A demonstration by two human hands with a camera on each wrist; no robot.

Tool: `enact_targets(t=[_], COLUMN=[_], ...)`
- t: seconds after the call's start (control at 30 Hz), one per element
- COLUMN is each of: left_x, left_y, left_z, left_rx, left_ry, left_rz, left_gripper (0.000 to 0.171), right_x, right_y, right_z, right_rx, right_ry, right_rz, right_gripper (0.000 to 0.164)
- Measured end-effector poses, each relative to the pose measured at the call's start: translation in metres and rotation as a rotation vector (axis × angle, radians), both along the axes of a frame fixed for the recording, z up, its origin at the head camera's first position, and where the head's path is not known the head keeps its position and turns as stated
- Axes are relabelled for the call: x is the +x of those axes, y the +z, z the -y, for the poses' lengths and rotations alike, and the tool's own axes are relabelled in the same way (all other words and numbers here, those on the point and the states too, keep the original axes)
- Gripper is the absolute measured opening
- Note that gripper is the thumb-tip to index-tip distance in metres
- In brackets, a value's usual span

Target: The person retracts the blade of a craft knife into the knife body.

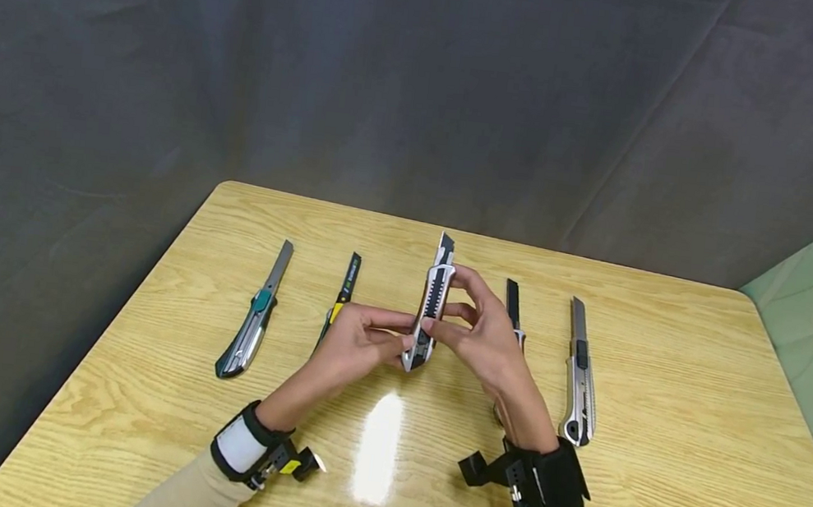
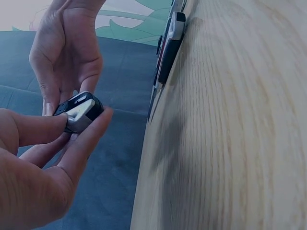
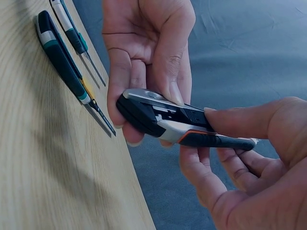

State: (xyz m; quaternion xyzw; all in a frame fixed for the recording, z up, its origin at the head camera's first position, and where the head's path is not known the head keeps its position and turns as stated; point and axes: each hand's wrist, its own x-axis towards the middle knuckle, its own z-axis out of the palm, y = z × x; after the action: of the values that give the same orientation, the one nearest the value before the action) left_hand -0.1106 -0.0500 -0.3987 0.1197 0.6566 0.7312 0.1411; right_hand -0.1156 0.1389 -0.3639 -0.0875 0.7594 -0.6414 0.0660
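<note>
Both hands hold one silver and black utility knife [image 1: 435,294] above the middle of the table, its blade end pointing away from the person. My left hand [image 1: 360,338] pinches the butt end between thumb and fingers. Higher up, my right hand [image 1: 484,336] grips the body, its thumb on the black slider track and its fingers around the far side. In the right wrist view an orange line runs along the black grip of the knife [image 3: 194,136]. The left wrist view shows mainly the butt of the knife [image 2: 82,112].
On the wooden table [image 1: 694,416] lie a teal and silver knife [image 1: 250,324] at left, a yellow and black knife [image 1: 346,284] partly behind the left hand, a black-bladed knife [image 1: 514,302] partly behind the right arm, and a silver knife [image 1: 580,387] at right. A dark curtain [image 1: 423,98] hangs behind.
</note>
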Motion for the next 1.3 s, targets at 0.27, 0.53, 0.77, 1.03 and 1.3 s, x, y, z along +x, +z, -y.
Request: enact_targets(t=[0.27,0.53,0.77,1.03,1.3], left_x=[0.0,0.0,0.0,0.005,0.009], left_y=[0.0,0.0,0.002,0.023,0.031], left_z=[0.0,0.001,0.0,0.001,0.002], left_rx=[-0.002,0.001,-0.004,-0.016,-0.035], left_ry=[0.005,0.001,0.007,0.009,0.034], left_rz=[-0.008,-0.01,-0.008,-0.031,-0.018], left_gripper=[0.028,0.028,0.029,0.031,0.03], right_x=[0.0,0.0,0.002,0.001,0.001], right_y=[0.0,0.001,0.001,0.0,-0.002], right_z=[0.001,0.001,-0.001,-0.001,0.002], right_rx=[-0.01,-0.009,-0.007,0.082,0.047], right_ry=[0.033,0.04,0.036,-0.018,0.019], right_rz=[0.002,0.009,0.009,0.005,0.031], right_gripper=[0.07,0.072,0.065,0.043,0.043])
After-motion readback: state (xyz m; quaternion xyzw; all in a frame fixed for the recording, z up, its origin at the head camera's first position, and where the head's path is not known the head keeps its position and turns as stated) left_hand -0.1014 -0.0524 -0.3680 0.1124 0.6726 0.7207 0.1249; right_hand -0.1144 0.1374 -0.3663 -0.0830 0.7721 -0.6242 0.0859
